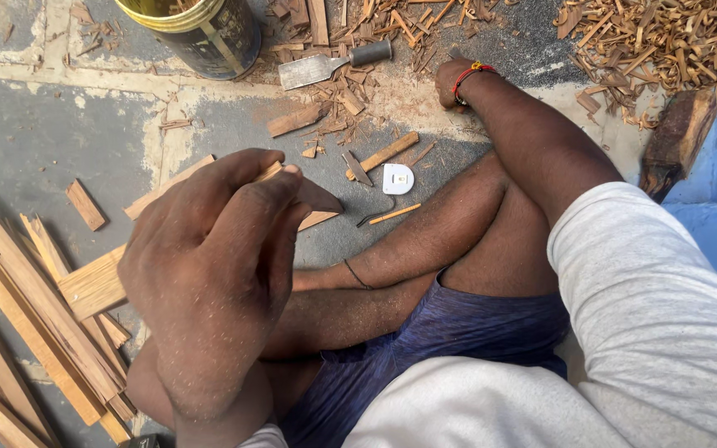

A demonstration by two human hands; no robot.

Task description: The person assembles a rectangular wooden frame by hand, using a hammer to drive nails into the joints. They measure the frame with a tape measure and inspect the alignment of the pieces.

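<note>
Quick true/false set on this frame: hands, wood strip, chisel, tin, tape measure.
1. The left hand holds a thin wood strip. True.
2. The right hand grips the chisel. False: it rests on the ground among chips; the chisel lies apart from it.
3. The tin stands at the top, left of the chisel. True.
4. The tape measure is black. False: it is white.
5. A stack of wood slats lies at the left. True.

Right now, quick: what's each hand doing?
Left hand: closed on a thin wood strip, raised near the camera.
Right hand: down on the floor among wood chips; grip cannot be told.
</note>
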